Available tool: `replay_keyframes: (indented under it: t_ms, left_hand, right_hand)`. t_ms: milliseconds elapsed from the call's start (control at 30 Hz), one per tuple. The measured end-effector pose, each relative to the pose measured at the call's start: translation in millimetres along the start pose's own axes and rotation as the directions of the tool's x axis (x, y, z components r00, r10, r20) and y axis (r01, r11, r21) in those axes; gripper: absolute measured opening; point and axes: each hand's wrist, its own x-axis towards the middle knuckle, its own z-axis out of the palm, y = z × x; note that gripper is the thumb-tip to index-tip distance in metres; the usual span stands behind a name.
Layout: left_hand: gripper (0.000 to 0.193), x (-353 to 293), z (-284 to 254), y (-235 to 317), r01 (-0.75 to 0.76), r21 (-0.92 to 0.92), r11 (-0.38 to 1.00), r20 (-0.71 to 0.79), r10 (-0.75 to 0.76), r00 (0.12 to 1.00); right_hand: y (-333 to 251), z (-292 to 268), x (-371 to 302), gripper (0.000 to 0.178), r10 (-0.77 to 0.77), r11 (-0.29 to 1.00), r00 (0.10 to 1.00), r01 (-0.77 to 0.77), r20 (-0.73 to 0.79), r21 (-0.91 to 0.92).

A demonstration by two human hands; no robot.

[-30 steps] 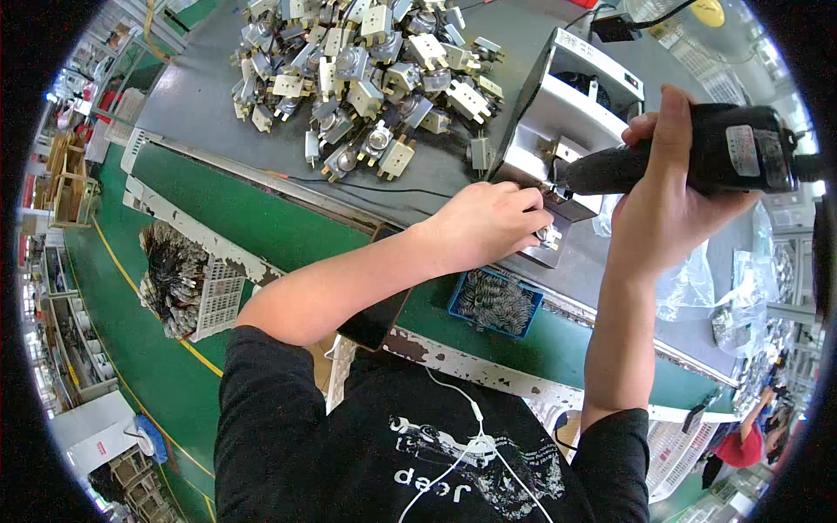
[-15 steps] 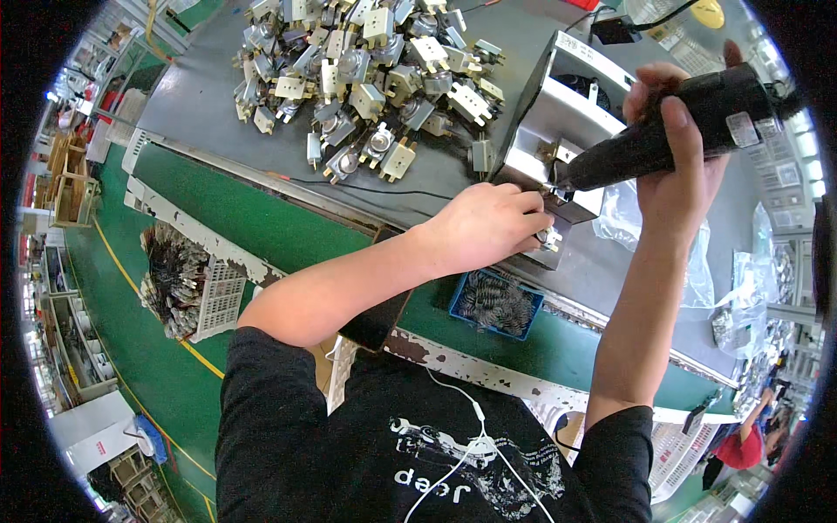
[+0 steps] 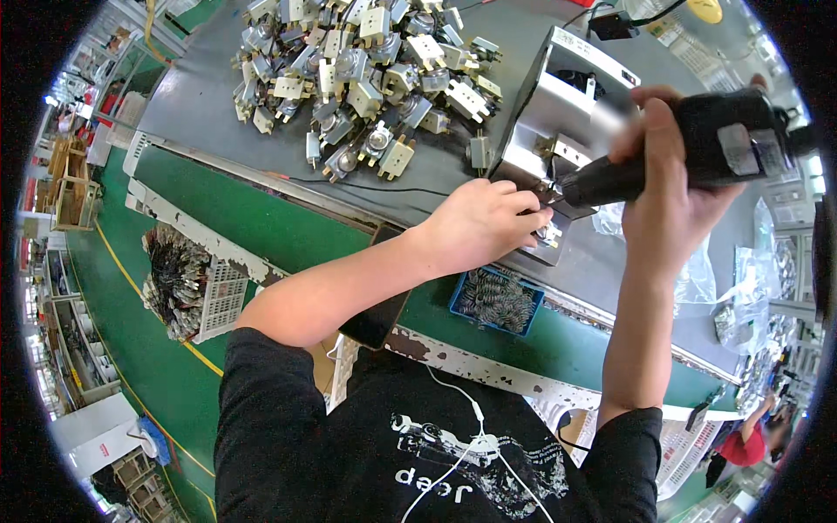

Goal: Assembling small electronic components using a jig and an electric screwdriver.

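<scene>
Black power driver (image 3: 708,148), wrapped in the right hand (image 3: 667,179), points left, its tip at the steel housing (image 3: 526,132), just beside the left hand (image 3: 486,220), fingers bunched by a small metal part (image 3: 549,234); whether pinching it, I can't tell.

Silver box-shaped metal fixture (image 3: 542,118): smooth, glossy.
Right of fixture: black tapered power tool (image 3: 704,131), matt plastic. Left of fixture: grey flat tabletop (image 3: 199,105), smooth, dull sheen.
</scene>
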Motion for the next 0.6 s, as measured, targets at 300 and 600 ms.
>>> replay_keyframes:
  t_ms: [300,600]
  left_hand:
    - [0.028,5.8,-5.4,3.5,0.047,-0.038,0.998,0.042,-0.045,0.998]
    - [0.028,5.9,-3.2,5.1,0.050,-0.026,0.998,0.045,-0.049,0.998]
  right_hand:
    - [-2.6,-26.8,-18.0,0.083,0.093,0.993,0.995,-0.094,-0.020,-0.069]
    - [0.3,-29.5,-26.9,0.085,0.126,0.989,0.991,-0.128,-0.036,-0.076]
